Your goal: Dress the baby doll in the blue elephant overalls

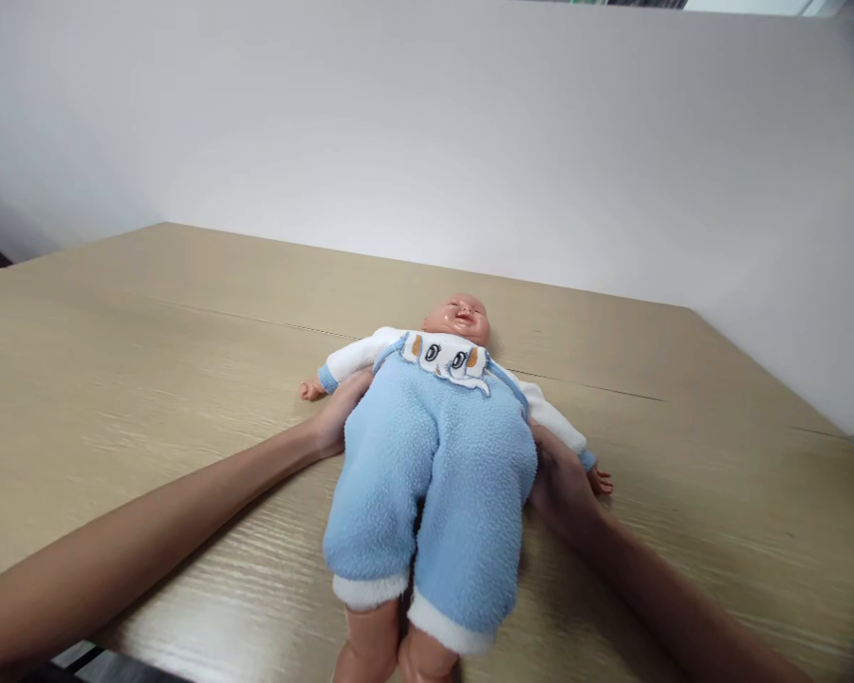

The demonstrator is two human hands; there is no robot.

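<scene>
A baby doll [441,446] lies on its back on the wooden table, head away from me and bare legs toward me. It wears fluffy light-blue overalls with white cuffs, an elephant-face bib and a white long-sleeved top. Its arms are spread out to both sides. My left hand [343,415] grips the doll's waist on the left, just below its sleeve. On the opposite side my right hand [559,474] holds the waist too. The fingers of both hands are mostly hidden behind the clothing. The doll's feet are cut off by the bottom edge of the view.
The light wooden table [185,313] has thin seams running across it. A plain white wall [427,133] rises behind its far edge. At the lower left, the table's near edge shows with a dark frame part and floor beneath.
</scene>
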